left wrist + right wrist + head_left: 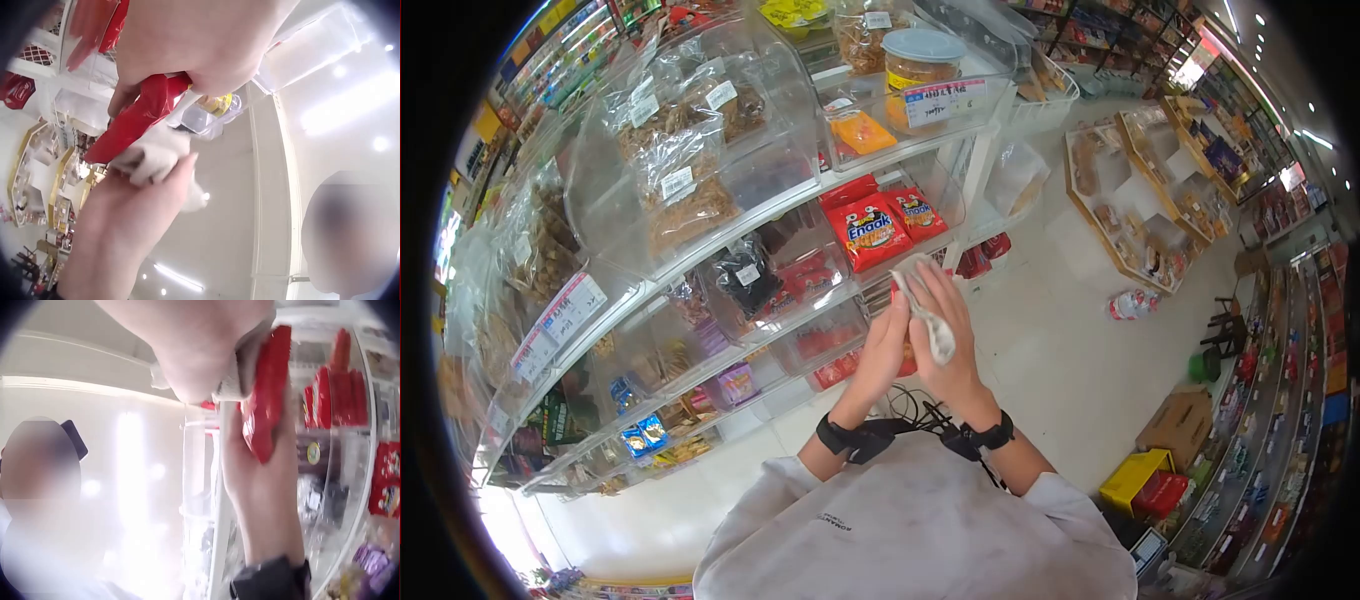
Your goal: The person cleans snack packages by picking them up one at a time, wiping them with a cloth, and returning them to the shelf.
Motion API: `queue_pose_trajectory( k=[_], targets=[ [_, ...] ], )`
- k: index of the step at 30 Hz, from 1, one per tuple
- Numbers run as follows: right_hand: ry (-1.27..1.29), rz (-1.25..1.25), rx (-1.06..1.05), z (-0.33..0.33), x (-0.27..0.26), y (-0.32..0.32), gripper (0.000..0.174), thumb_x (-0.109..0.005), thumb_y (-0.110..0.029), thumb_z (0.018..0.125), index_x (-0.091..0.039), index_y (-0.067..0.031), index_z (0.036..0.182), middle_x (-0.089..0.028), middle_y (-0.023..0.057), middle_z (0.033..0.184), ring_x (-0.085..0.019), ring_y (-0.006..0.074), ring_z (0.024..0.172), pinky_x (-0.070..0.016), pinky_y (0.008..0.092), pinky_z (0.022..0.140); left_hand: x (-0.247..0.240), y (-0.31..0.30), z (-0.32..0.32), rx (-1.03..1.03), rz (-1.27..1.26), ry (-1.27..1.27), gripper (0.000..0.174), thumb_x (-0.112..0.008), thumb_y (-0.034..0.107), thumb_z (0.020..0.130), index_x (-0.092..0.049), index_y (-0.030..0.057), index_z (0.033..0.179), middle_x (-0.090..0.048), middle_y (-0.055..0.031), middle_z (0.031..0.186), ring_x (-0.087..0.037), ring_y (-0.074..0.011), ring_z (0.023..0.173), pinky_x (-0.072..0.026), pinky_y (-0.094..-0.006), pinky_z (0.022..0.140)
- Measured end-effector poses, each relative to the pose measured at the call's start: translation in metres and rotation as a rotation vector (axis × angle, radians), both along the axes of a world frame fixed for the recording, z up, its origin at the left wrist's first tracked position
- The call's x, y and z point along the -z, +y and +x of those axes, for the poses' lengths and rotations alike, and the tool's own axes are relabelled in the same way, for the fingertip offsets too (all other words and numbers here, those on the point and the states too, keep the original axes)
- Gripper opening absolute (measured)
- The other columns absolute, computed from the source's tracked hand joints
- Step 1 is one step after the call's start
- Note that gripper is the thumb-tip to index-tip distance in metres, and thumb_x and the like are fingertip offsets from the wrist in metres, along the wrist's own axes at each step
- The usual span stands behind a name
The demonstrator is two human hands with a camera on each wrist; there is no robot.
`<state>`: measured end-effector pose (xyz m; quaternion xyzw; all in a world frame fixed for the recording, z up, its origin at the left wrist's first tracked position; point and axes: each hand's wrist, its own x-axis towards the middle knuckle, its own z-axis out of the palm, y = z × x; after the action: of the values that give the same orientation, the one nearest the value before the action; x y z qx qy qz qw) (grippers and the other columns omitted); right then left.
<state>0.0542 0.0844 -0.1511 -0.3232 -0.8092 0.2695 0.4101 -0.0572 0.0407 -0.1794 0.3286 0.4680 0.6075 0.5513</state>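
Both hands meet in front of the shelf in the head view. My left hand (882, 350) holds a red snack packet (139, 122), which is mostly hidden in the head view and seen edge-on in the right wrist view. My right hand (946, 345) grips an off-white cloth (940, 338) and presses it to the packet's face. In the left wrist view the cloth lies bunched between the right-hand fingers and the packet. Just beyond the fingertips, red Enaak packets (870, 232) stand in a clear bin.
Clear bins of bagged snacks (680, 190) fill the tiered shelf at left. A lidded tub (922, 60) stands on the top tier. Wooden display trays (1135, 200) and wrapped bottles (1133, 304) are on the right. A yellow crate (1135, 482) sits lower right.
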Motion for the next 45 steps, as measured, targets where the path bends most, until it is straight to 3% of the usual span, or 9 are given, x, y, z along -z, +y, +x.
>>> queue_pose_trajectory(
  k=[3, 8, 15, 21, 24, 28, 36, 42, 45],
  targets=[
    [0.122, -0.243, -0.11, -0.009, 0.011, 0.028, 0.039, -0.051, -0.02, 0.098, -0.059, -0.0007, 0.131, -0.057, 0.0169, 0.139, -0.044, 0.038, 0.136, -0.0299, 0.0507, 0.113, 0.014, 0.002, 0.0, -0.008, 0.043, 0.309, 0.058, -0.03, 0.045, 0.11, -0.059, -0.0031, 0.125, -0.064, -0.008, 0.114, -0.06, -0.0155, 0.103, -0.0464, -0.0293, 0.092],
    [-0.05, 0.09, -0.132, -0.021, -0.011, 0.013, 0.042, -0.05, -0.022, 0.098, -0.057, -0.0026, 0.135, -0.055, 0.0149, 0.141, -0.041, 0.0372, 0.138, -0.0287, 0.0515, 0.115, -0.002, 0.017, 0.002, -0.225, -0.056, -0.327, 0.061, -0.028, 0.05, 0.109, -0.058, 0.0001, 0.126, -0.065, -0.0059, 0.11, -0.062, -0.0135, 0.1, -0.0489, -0.0285, 0.089],
    [-0.032, 0.013, -0.159, -0.012, 0.004, 0.041, 0.044, -0.049, -0.021, 0.099, -0.054, -0.0028, 0.139, -0.052, 0.017, 0.143, -0.042, 0.0384, 0.137, -0.0307, 0.0492, 0.114, 0.009, 0.013, -0.001, -0.144, 0.009, -0.194, 0.054, -0.039, 0.05, 0.107, -0.06, 0.0028, 0.122, -0.064, -0.0013, 0.106, -0.061, -0.0092, 0.092, -0.0491, -0.0275, 0.08],
    [-0.219, 0.207, -0.246, -0.014, -0.011, -0.001, 0.053, -0.057, -0.017, 0.092, -0.048, -0.0014, 0.142, -0.043, 0.0232, 0.15, -0.036, 0.0412, 0.142, -0.0288, 0.0464, 0.116, -0.005, 0.027, -0.019, -0.346, 0.068, -0.592, 0.045, -0.043, 0.043, 0.107, -0.055, 0.0035, 0.127, -0.065, -0.0084, 0.118, -0.064, -0.0168, 0.105, -0.0508, -0.034, 0.093],
    [-0.01, 0.243, -0.061, -0.007, 0.001, 0.027, 0.045, -0.059, -0.019, 0.095, -0.052, -0.0024, 0.136, -0.052, 0.0177, 0.14, -0.052, 0.0312, 0.129, -0.0421, 0.0418, 0.104, -0.014, 0.036, -0.021, -0.333, 0.15, -0.521, 0.046, -0.043, 0.042, 0.108, -0.054, 0.0022, 0.128, -0.064, -0.011, 0.123, -0.065, -0.0187, 0.109, -0.0537, -0.0356, 0.093],
    [0.413, -0.954, -0.189, 0.021, 0.027, 0.067, 0.038, -0.065, -0.024, 0.096, -0.057, -0.0031, 0.127, -0.064, 0.005, 0.115, -0.061, 0.013, 0.101, -0.0493, 0.03, 0.084, -0.056, 0.019, -0.003, -0.384, 0.129, -0.442, 0.047, -0.042, 0.041, 0.108, -0.053, 0.0003, 0.129, -0.065, -0.0118, 0.122, -0.067, -0.0173, 0.106, -0.0564, -0.0343, 0.087],
    [0.242, -0.472, -0.037, 0.038, 0.004, 0.048, 0.034, -0.068, -0.014, 0.094, -0.061, 0.0015, 0.123, -0.068, 0.0036, 0.105, -0.061, 0.009, 0.098, -0.0487, 0.0271, 0.086, -0.007, 0.036, -0.015, -0.417, 0.219, 0.34, 0.071, -0.059, 0.032, 0.102, -0.025, -0.0043, 0.153, -0.039, -0.024, 0.151, -0.052, -0.0261, 0.13, -0.0433, -0.0362, 0.107],
    [-0.174, 0.288, -0.173, 0.016, -0.015, 0.007, 0.049, -0.065, -0.001, 0.084, -0.055, 0.0008, 0.132, -0.067, 0.0178, 0.119, -0.065, 0.0282, 0.112, -0.0477, 0.0384, 0.098, -0.026, 0.034, -0.005, -0.288, -0.074, -0.263, 0.05, -0.06, 0.045, 0.1, -0.053, 0.0028, 0.127, -0.065, -0.0079, 0.11, -0.062, -0.0142, 0.095, -0.05, -0.032, 0.08],
    [-0.193, 0.104, -0.16, 0.02, -0.011, 0.028, 0.043, -0.064, -0.014, 0.093, -0.055, 0.001, 0.132, -0.066, 0.0183, 0.12, -0.065, 0.0294, 0.113, -0.047, 0.0381, 0.098, -0.021, 0.035, -0.013, -0.446, -0.027, -0.442, 0.045, -0.055, 0.046, 0.102, -0.058, 0.0043, 0.121, -0.068, -0.0066, 0.106, -0.069, -0.0161, 0.084, -0.0571, -0.0312, 0.07]
  ],
)
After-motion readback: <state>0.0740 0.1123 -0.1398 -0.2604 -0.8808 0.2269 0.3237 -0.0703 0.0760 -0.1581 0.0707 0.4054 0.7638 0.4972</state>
